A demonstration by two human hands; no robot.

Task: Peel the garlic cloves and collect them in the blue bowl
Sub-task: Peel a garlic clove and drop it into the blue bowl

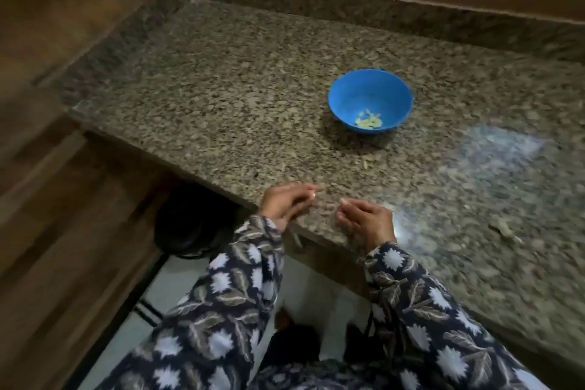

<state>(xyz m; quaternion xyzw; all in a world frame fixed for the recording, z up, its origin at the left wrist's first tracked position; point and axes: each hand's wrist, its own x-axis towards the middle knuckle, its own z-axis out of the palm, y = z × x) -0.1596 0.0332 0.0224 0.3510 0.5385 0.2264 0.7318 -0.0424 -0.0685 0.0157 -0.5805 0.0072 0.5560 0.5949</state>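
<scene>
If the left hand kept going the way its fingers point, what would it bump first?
Most likely the right hand, just across a small gap of counter from the left hand. The picture is blurry, so it might slip just past it.

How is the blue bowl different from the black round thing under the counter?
The blue bowl sits up on the counter; the black round thing is lower, under the counter's edge. The bowl holds pale garlic pieces; the black thing's inside is too dark to see. Both look round.
</scene>
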